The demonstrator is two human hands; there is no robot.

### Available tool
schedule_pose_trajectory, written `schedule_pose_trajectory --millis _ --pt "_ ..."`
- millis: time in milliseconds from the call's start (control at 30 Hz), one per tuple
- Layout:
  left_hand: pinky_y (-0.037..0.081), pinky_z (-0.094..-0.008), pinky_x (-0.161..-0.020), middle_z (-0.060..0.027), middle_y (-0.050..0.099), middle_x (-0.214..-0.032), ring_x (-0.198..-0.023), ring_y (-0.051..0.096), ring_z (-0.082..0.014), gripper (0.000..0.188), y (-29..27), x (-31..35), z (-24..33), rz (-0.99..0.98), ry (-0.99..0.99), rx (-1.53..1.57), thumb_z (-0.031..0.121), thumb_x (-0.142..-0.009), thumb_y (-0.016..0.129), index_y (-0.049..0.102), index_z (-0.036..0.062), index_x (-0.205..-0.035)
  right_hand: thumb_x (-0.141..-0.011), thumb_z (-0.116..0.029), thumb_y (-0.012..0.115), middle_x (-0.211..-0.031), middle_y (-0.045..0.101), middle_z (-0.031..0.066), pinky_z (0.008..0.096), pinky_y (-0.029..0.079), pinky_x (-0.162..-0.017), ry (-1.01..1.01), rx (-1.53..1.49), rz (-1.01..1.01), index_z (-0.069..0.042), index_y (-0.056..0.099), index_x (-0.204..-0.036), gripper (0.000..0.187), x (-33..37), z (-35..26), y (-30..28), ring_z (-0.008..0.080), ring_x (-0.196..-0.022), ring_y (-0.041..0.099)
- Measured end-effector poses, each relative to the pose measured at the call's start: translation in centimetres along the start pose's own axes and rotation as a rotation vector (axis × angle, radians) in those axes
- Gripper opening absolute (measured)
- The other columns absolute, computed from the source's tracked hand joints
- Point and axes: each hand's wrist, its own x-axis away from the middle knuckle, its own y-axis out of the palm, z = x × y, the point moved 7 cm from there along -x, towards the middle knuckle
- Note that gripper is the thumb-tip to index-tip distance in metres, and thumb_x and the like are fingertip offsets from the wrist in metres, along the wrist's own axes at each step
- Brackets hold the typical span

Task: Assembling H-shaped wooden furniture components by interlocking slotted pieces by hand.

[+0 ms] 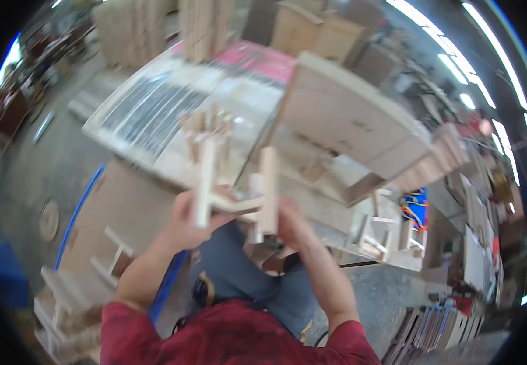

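Observation:
My left hand (197, 210) and my right hand (292, 222) hold a small pale wooden frame (268, 188) between them, above my lap. It has two upright strips joined by crosspieces, roughly H-shaped. My left fingers are wrapped round the left strip and partly hidden behind it. The right hand closes on the right strip from its outer side. Just beyond the frame, a bunch of short wooden sticks (210, 125) stands on the worktable (172, 164). Motion blurs the frame and the fingers.
A large wooden panel (354, 103) leans over the table's right half. Similar small frames (373, 237) lie at the table's right end, near a blue patterned packet (415, 207). More wooden frames (74, 295) pile up at lower left. Stacked panels (431, 331) stand at lower right.

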Motion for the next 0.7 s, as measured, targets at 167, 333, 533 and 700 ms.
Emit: schedule_pose_trajectory --millis 167,333,533,700 --pt "0.047 -0.0467 -0.108 -0.014 0.068 -0.116 -0.119 0.063 -0.0305 0.036 -2.9 -1.1 4.8 -0.079 0.278 -0.2 -0.01 -0.075 0.08 0.07 0.0002 -0.108 -0.101 -0.018 0.066 -0.076 0.057 -0.0012 0.0212 0.034 -0.046 -0.077 -0.096 -0.395 -0.003 0.062 -0.117 0.022 -3.0 -4.0 5.4 0.0041 -0.057 0.049" --pt "0.049 -0.0424 -0.105 -0.0149 0.067 -0.124 -0.12 0.063 -0.0326 0.044 -9.0 -3.0 7.6 0.529 0.287 -0.445 -0.003 -0.075 0.079 0.067 0.0005 -0.118 -0.101 -0.015 0.065 -0.082 0.063 -0.0002 0.023 0.046 -0.054 -0.46 0.318 -0.217 -0.003 0.063 -0.114 0.018 -5.3 -12.4 8.2 0.0056 -0.066 0.058" --pt "0.048 -0.0418 -0.105 -0.0261 0.055 -0.139 -0.128 0.057 -0.0363 0.091 -10.9 -4.3 -9.1 0.388 -0.128 -0.574 0.025 -0.073 0.089 0.042 -0.0029 -0.146 -0.102 -0.011 0.06 -0.084 0.063 0.0034 0.0261 0.049 -0.06 -0.846 0.801 -0.045 0.0 0.062 -0.11 0.014 -9.4 -21.5 10.0 0.0086 -0.067 0.057" --pt "0.05 -0.0445 -0.1 -0.0236 0.056 -0.134 -0.123 0.058 -0.038 0.088 -10.4 -6.6 -13.8 0.485 -0.312 -0.697 0.025 -0.071 0.088 0.043 -0.0016 -0.142 -0.101 -0.013 0.06 -0.081 0.062 0.0064 0.0294 0.049 -0.061 -0.712 1.0 -0.076 0.001 0.058 -0.107 0.015 -16.6 -19.7 9.9 0.0127 -0.065 0.058"
